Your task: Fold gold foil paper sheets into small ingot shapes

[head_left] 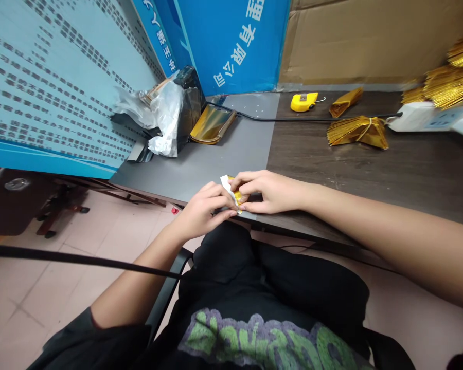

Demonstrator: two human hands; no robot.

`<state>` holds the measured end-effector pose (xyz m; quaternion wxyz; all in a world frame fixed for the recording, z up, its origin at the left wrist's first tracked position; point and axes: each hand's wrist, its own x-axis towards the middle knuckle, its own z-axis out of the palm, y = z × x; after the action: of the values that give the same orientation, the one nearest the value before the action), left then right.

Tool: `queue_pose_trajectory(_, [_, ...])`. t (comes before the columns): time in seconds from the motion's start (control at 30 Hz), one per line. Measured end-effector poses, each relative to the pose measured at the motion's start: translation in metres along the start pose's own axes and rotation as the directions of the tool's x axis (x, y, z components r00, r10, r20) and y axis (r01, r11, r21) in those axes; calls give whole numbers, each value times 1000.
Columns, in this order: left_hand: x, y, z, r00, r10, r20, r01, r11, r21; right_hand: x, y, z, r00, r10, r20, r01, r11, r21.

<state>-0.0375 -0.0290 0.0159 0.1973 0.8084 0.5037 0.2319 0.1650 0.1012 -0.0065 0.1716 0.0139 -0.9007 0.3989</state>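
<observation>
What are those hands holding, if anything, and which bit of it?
A small gold-and-white foil piece: the left hand's fingers are at its white side, the right hand's at its gold side.

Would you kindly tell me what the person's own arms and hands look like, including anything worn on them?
The left hand and right hand are bare, with no gloves, rings or watch visible. The left forearm emerges from a loose black sleeve; the right forearm is bare too, its sleeve not clearly visible. Green, purple-edged lettering marks the shirt front.
</observation>
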Motion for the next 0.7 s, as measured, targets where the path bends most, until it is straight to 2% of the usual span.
queue_pose_trajectory(0.1, [3,2,-4,991,-116,72,114,993,31,0,-1,0,1000,12,-1,-12,1000,1])
queue_pose_trajectory(0.33, [12,10,-10,945,-254,207,247,967,58,-1,-1,2,1000,30,-2,-30,999,11])
queue_pose_trajectory(0.7, [25,15,-18,901,-322,290,324,945,43,-2,-1,3,999,54,7,-54,998,20])
